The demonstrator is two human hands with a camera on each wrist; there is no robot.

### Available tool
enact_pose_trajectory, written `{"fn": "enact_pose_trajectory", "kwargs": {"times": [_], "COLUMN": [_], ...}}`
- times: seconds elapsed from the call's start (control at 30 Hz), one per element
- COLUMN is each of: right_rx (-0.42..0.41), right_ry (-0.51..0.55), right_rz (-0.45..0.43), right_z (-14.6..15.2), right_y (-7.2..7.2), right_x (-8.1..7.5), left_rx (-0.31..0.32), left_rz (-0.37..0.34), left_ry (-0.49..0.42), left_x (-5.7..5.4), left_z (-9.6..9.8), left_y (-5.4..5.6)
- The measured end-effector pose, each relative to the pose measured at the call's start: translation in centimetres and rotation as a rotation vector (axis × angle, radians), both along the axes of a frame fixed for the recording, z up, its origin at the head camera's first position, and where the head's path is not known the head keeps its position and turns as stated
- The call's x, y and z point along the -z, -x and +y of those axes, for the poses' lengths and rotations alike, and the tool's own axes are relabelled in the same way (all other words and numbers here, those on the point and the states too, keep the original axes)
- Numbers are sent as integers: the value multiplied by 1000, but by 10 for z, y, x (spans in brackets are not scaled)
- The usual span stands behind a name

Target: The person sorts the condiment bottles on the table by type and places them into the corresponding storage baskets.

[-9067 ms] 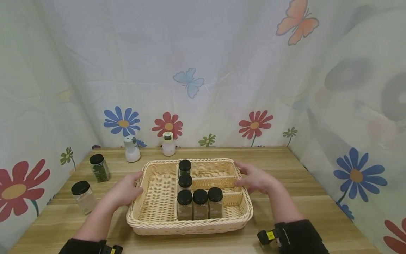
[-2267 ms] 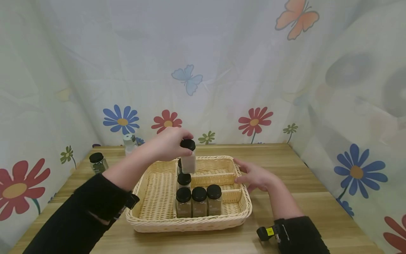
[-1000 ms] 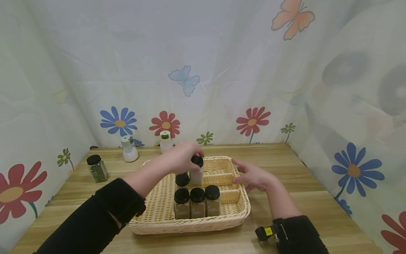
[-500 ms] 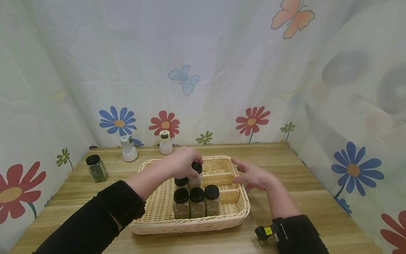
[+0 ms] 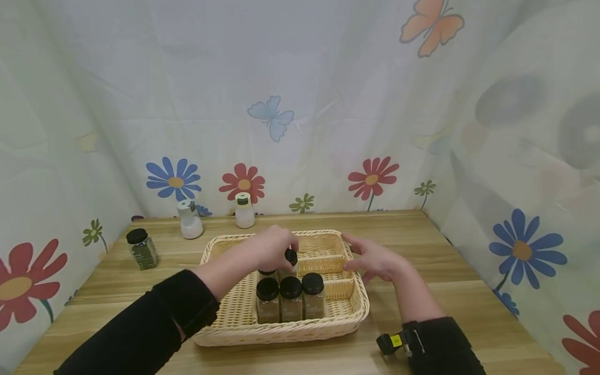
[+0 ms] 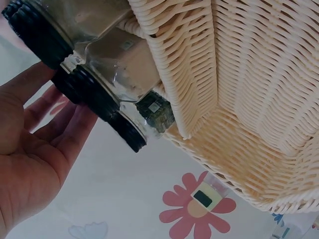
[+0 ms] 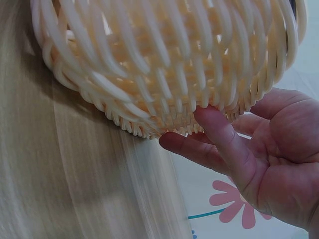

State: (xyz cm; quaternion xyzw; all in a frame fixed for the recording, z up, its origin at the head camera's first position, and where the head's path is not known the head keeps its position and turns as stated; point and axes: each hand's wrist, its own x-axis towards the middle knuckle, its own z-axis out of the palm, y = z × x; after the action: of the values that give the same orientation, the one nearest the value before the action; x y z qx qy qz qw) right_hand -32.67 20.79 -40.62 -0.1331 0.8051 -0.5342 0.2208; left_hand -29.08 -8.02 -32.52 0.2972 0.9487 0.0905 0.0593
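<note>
My left hand (image 5: 272, 247) pinches the black lid of a spice jar (image 5: 287, 272) low in the middle right-hand compartment of the wicker basket (image 5: 281, 333). A neighbouring jar (image 5: 267, 276) shows only partly beside it. In front stand three jars with brown powder, among them the middle jar (image 5: 291, 304). In the left wrist view, the fingers reach behind the black lids, and a jar with dark green contents (image 6: 157, 112) stands farther along. My right hand (image 5: 375, 260) holds the basket's right side, thumb over the rim; its fingertips touch the outer weave in the right wrist view.
A green-labelled jar (image 5: 142, 252) stands on the wooden table (image 5: 398, 229) at left. Two white shakers, a left shaker (image 5: 190, 221) and a right shaker (image 5: 245, 212), stand near the back edge. A flowered curtain (image 5: 328, 130) hangs behind and along both sides.
My left hand has brought a jar from the table's left over the basket and lowered it between the dividers. Over the last half second it sank lower. The right hand has stayed on the basket.
</note>
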Motion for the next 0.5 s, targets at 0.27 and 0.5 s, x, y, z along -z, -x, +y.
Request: {"fn": "enact_pose_trajectory", "kwargs": {"times": [0.27, 0.5], "right_rx": [-6, -2], "right_ry": [7, 1], "right_rz": [9, -1], "right_z": [-1, -1], "right_y": [0, 1], "right_x": [-1, 0], "left_rx": [-2, -17], "left_rz": [-4, -52], "left_ry": [31, 21], "left_x": [5, 3], "left_z": [2, 1], "left_y": [-2, -1]}}
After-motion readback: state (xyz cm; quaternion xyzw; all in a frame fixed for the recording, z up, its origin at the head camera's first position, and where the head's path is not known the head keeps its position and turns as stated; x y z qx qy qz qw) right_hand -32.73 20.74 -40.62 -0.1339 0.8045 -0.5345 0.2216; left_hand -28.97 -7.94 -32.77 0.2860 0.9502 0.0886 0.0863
